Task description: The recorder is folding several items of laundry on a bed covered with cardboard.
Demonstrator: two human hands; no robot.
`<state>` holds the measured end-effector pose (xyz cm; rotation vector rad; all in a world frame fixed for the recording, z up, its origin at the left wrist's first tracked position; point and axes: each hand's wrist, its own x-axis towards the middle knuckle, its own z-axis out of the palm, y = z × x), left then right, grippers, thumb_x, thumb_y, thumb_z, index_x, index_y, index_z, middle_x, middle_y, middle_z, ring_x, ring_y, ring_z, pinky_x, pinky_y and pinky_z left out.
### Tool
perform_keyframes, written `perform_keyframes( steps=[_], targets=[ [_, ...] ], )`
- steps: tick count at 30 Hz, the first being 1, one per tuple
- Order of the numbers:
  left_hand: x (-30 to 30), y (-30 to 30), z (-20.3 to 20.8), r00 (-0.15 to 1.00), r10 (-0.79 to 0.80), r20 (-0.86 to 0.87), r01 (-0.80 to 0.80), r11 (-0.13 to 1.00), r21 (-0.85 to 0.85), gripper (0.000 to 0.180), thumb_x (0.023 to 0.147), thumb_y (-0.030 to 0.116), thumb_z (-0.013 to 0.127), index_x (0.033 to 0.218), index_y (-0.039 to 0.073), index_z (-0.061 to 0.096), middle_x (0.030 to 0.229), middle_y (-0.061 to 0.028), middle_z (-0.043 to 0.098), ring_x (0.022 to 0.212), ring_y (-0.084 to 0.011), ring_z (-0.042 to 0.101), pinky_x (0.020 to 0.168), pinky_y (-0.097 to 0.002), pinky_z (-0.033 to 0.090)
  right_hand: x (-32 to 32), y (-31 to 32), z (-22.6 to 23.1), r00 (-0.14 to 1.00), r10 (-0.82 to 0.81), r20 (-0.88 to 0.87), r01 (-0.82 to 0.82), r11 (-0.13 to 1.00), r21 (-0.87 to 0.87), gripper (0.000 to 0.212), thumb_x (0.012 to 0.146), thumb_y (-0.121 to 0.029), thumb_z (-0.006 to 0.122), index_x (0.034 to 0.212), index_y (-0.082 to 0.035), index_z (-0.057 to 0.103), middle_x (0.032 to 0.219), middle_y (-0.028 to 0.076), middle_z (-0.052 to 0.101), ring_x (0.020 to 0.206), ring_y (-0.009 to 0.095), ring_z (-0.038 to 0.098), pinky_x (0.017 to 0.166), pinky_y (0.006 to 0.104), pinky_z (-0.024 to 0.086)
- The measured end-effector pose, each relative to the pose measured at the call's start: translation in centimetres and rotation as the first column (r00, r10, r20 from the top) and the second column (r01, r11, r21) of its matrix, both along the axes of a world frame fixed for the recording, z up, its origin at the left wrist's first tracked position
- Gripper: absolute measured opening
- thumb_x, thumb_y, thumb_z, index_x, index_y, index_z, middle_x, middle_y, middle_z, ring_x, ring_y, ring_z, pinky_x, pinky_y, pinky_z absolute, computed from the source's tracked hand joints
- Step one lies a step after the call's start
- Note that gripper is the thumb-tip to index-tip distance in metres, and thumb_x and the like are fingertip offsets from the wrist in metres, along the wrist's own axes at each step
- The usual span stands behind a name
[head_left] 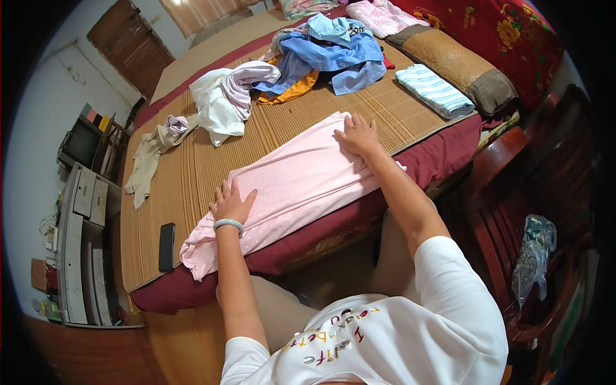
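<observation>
On mat [192, 160], near edge: pink cloth [295, 176], long axis near-left to far-right, beneath left hand [232, 204] and right hand [359, 136], flat, apart.

A hand could pass along the bare band of the woven mat [192, 186], from the black phone [167, 247] by its near left corner, between the pink garment [289, 173] at the near edge and the white garment [215, 106] and blue heap [327, 54] farther in. Toward the left edge the beige garment [151, 157] blocks the way, and at the near right corner the folded striped cloth [436, 90] does, with a gap before the right hand [359, 136]; room behind the heap is hard to judge.
</observation>
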<state>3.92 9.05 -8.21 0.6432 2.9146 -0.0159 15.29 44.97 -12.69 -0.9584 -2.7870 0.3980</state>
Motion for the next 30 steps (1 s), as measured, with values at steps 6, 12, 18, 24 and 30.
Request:
perform_keyframes(
  steps=[6,12,18,24,30],
  targets=[
    [3.0,1.2,0.0,1.0,0.011,-0.027,-0.011,1.0,-0.01,0.083,0.093,0.065,0.044,0.157,0.017,0.023,0.163,-0.0147,0.015,0.151,-0.0351,0.013,0.118,-0.0586,0.013,1.4,-4.3,1.0,0.953,0.296,-0.065,-0.272,0.929,0.251,0.055,0.099,-0.045,0.042,0.138,-0.007,0.054,0.147,0.016,0.045,0.142,0.028,0.034,0.114,0.0648,0.018],
    [7.8,3.6,-2.3,0.888,-0.381,-0.258,0.414,0.906,0.087,0.073,0.094,0.055,0.051,0.153,0.017,0.031,0.159,-0.0173,0.027,0.146,-0.039,0.024,0.115,-0.0604,0.02,4.7,-14.2,-0.2,0.718,0.662,-0.213,-0.626,0.749,0.217,0.061,0.097,-0.05,0.048,0.141,-0.008,0.049,0.147,0.018,0.045,0.14,0.03,0.038,0.115,0.054,0.023],
    [8.1,1.2,-2.7,0.865,-0.387,-0.32,0.448,0.883,0.143,0.071,0.092,0.053,0.053,0.15,0.016,0.038,0.155,-0.0177,0.035,0.143,-0.0376,0.032,0.115,-0.0567,0.023,7.2,-10.3,-1.3,0.77,0.593,-0.235,-0.496,0.788,0.365,0.065,0.095,-0.054,0.047,0.14,-0.007,0.05,0.144,0.018,0.048,0.141,0.03,0.038,0.115,0.0496,0.024],
    [7.4,-3.7,-3.0,0.868,-0.323,-0.378,0.378,0.923,0.078,0.072,0.091,0.054,0.055,0.149,0.013,0.041,0.154,-0.018,0.037,0.142,-0.0379,0.034,0.115,-0.0556,0.024,10.8,-5.2,-0.8,0.884,0.436,-0.17,-0.374,0.876,0.303,0.063,0.096,-0.053,0.046,0.142,-0.009,0.049,0.149,0.016,0.044,0.142,0.028,0.035,0.116,0.0518,0.022],
    [5.9,-7.5,-2.9,0.895,-0.227,-0.384,0.313,0.933,0.179,0.07,0.093,0.053,0.054,0.147,0.011,0.042,0.153,-0.0202,0.037,0.141,-0.0394,0.034,0.114,-0.0542,0.026,12.6,-3.5,-0.3,0.945,0.292,-0.147,-0.256,0.94,0.225,0.062,0.096,-0.053,0.048,0.143,-0.012,0.048,0.152,0.014,0.041,0.144,0.029,0.032,0.117,0.0565,0.018]
  ],
)
